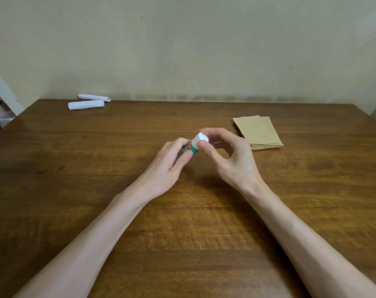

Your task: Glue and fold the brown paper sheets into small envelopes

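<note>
From the head view, centre of frame: gripping the green barrel of the single glue stick [191, 148] in the left hand [172, 163], pinching its white cap [201, 139] in the right hand [229, 157], just above the worktop [96, 190]. Could slip and roll away if tugged too hard, or smear glue on skin once uncapped. Counting otherwise: one stack of brown paper sheets [259, 132] right of centre, layers too close to number, apart from both hands, and two white folded papers [86, 104] at upper left.
</note>
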